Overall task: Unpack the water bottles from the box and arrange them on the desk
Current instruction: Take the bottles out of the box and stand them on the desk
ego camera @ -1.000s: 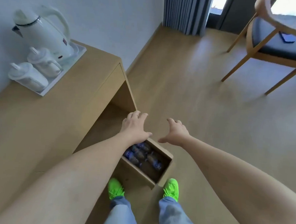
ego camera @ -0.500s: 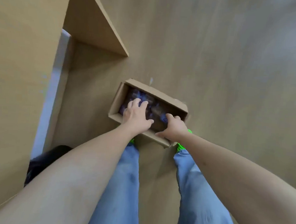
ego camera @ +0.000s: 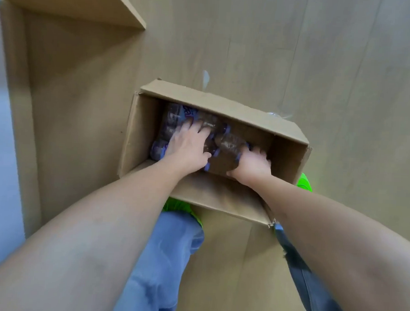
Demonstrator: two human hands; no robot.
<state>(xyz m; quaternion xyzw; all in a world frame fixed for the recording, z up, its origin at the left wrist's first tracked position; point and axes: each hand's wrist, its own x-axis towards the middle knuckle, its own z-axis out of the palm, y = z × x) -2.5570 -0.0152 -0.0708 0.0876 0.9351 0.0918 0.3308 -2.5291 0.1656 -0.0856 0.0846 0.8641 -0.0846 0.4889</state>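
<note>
The water bottles [ego camera: 177, 120] lie on their sides inside the open cardboard box [ego camera: 216, 101], packed toward its left end, their clear bodies and blue-purple labels blurred by motion. The box sits on the wooden floor [ego camera: 299, 53], its flaps folded outward.

The left hand [ego camera: 187, 148] reaches down into the box with its palm over the bottles; its fingers [ego camera: 196, 128] are spread and bent down onto the bottle tops, touching them, though I cannot tell whether they grip one. The right hand [ego camera: 252, 163] is lower in the box, to the right, with its fingers [ego camera: 259, 151] curled down round the end of a bottle beside a blue cap; the blur hides how firm the hold is.

To the right of the right hand the box interior shows bare cardboard as far as the right end wall. The near flap [ego camera: 220, 199] lies beneath both forearms, and the far wall stands just beyond the fingertips.

Bright green shoes [ego camera: 303, 182] show at the box's near corners, with blue jeans [ego camera: 165, 260] below. The desk's side panel [ego camera: 14, 97] stands well left of the box, with open floor between them and a wide stretch of floor beyond and to the right.
</note>
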